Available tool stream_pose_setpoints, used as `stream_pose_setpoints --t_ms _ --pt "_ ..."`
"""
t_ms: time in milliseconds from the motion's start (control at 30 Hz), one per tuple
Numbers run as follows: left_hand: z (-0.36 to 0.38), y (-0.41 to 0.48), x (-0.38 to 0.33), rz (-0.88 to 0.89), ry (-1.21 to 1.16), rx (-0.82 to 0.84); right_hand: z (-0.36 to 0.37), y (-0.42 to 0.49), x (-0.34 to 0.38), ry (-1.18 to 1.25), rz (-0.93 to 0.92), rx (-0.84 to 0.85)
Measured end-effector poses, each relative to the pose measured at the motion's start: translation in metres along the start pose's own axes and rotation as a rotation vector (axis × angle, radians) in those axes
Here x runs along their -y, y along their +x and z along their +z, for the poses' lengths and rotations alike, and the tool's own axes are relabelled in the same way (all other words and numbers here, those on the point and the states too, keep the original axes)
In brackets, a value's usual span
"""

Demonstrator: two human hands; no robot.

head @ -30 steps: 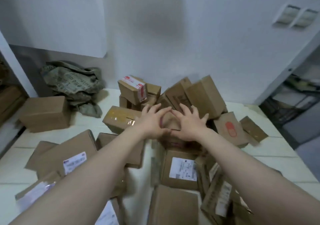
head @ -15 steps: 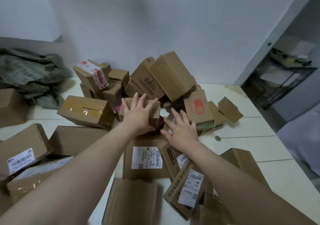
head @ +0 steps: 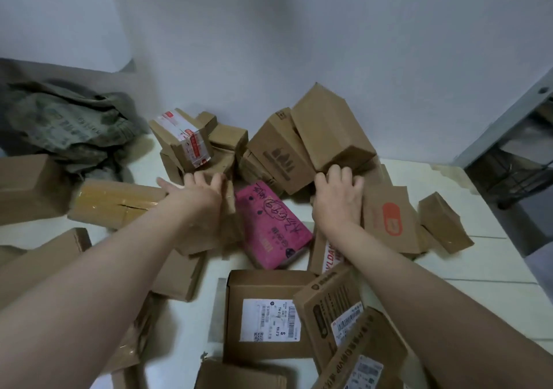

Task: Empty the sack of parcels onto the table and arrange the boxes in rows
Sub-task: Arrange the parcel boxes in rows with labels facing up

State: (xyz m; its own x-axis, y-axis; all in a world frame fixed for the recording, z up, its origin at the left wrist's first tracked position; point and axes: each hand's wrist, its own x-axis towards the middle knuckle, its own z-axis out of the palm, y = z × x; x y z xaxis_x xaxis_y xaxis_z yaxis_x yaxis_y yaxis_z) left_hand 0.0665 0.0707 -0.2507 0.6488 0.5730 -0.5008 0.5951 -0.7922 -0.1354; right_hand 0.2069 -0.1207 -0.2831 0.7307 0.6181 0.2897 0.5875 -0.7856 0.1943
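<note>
Several brown cardboard boxes lie in a loose heap across the white table [head: 484,257]. My left hand [head: 199,192] lies on top of a small brown box [head: 209,236], fingers hooked over its far edge. My right hand [head: 338,200] is to the right, its fingers curled around the lower corner of a large tilted brown box [head: 329,131]. Between the two hands a pink parcel [head: 272,224] with black handwriting lies uncovered. The crumpled grey-green sack [head: 65,125] sits flat at the back left of the table.
A box with red and white tape [head: 185,137] tops the back pile. A flat box with a red oval logo [head: 389,218] lies right of my right hand. Labelled boxes [head: 266,314] crowd the near edge. A wall stands behind, and a dark wire rack [head: 514,173] is at the right.
My hands have moved apart and farther back. The left has drawn the small box leftward, which uncovered the pink parcel. The right has reached the tilted box.
</note>
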Motion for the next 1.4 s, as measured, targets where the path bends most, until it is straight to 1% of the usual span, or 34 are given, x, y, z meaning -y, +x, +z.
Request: stream_pose_setpoints --t_ms 67,100,133,200,233,267,333,367,467,500,567,700,833,933,1000,1067,1100,1167,1233,1267,1300,1333,1400 --pt "-0.013 0.008 0.007 0.031 -0.065 0.15 0.005 0.013 0.01 0.019 -0.111 -0.076" --pt "-0.017 0.014 0.006 0.065 -0.134 0.156 0.01 0.019 0.014 0.042 -0.19 -0.079" --pt "-0.02 0.022 0.0 0.096 -0.199 0.093 0.015 0.025 0.017 0.062 -0.282 -0.06" --pt "-0.019 0.041 -0.015 0.145 -0.259 -0.139 0.024 0.037 0.025 0.05 -0.458 0.036" --pt "-0.017 0.051 -0.022 0.176 -0.235 -0.234 0.029 0.044 0.028 0.011 -0.518 0.104" --pt "-0.012 0.063 -0.028 0.211 -0.187 -0.276 0.034 0.051 0.03 -0.045 -0.546 0.187" --pt "-0.001 0.083 -0.031 0.235 -0.072 -0.236 0.043 0.067 0.029 -0.19 -0.529 0.288" --pt "0.004 0.092 -0.028 0.206 -0.04 -0.189 0.048 0.073 0.026 -0.259 -0.499 0.307" --pt "0.009 0.106 -0.014 0.058 -0.091 -0.053 0.061 0.081 0.012 -0.354 -0.408 0.327" --pt "0.009 0.108 -0.008 0.038 -0.085 -0.031 0.064 0.079 0.008 -0.367 -0.397 0.323" --pt "0.015 0.11 0.003 0.058 -0.045 -0.037 0.07 0.072 0.002 -0.389 -0.375 0.309" --pt "0.034 0.099 0.023 0.088 0.007 -0.09 0.071 0.063 0.001 -0.375 -0.231 0.332" --pt "0.039 0.078 0.033 0.084 0.038 -0.085 0.062 0.055 -0.005 -0.335 -0.107 0.429" --pt "0.043 0.058 0.042 0.033 0.105 -0.067 0.051 0.043 -0.019 -0.259 0.033 0.528" --pt "0.043 0.042 0.044 -0.028 0.167 -0.051 0.04 0.03 -0.029 -0.205 0.08 0.582" --pt "0.04 0.024 0.039 -0.055 0.201 -0.058 0.026 0.012 -0.035 -0.12 0.073 0.564" --pt "0.039 0.015 0.033 -0.031 0.181 -0.078 0.018 0.001 -0.036 -0.056 0.057 0.542" --pt "0.036 -0.002 0.012 0.114 0.068 -0.073 0.001 -0.02 -0.031 0.128 0.013 0.542" --pt "0.035 -0.024 -0.019 0.307 -0.082 0.065 -0.018 -0.046 -0.022 0.309 -0.056 0.625" --pt "0.039 -0.037 -0.037 0.381 -0.102 0.148 -0.026 -0.062 -0.017 0.359 -0.106 0.665" --pt "0.046 -0.049 -0.054 0.431 -0.075 0.201 -0.03 -0.08 -0.014 0.377 -0.168 0.694" --pt "0.058 -0.06 -0.068 0.461 -0.029 0.219 -0.032 -0.099 -0.011 0.364 -0.239 0.71" --pt "0.086 -0.072 -0.082 0.47 0.002 0.182 -0.029 -0.133 -0.009 0.261 -0.376 0.695"
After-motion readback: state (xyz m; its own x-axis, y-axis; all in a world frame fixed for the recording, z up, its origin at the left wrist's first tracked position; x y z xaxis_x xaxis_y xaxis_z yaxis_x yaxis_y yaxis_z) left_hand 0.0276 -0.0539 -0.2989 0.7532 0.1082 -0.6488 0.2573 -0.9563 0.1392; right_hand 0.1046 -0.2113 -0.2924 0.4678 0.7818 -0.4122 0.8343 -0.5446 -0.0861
